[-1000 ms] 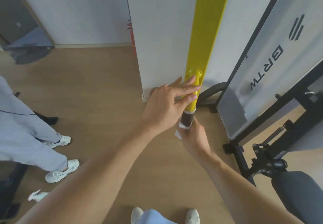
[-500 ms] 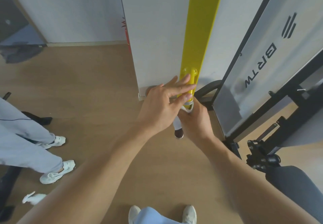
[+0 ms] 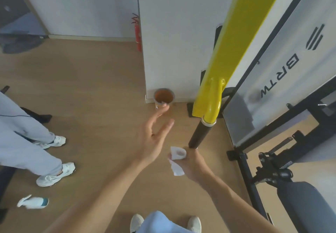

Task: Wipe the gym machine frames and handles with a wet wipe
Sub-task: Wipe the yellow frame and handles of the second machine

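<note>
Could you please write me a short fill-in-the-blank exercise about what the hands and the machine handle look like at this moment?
1. The wet wipe is held in the ____ hand.
2. The left hand is open and holds ____.
3. The black grip hangs from a ____ arm of the machine.
4. The cup stands on the ____ by the wall.

Missing words: right; nothing; yellow; floor

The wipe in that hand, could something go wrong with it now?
Maybe. The right hand pinches the wet wipe bunched below the black handle, with a tail hanging loose, so it might slip to the floor. The left hand is open and off the machine, and an orange cup stands just beyond its fingertips; a careless swing might tip it.
</note>
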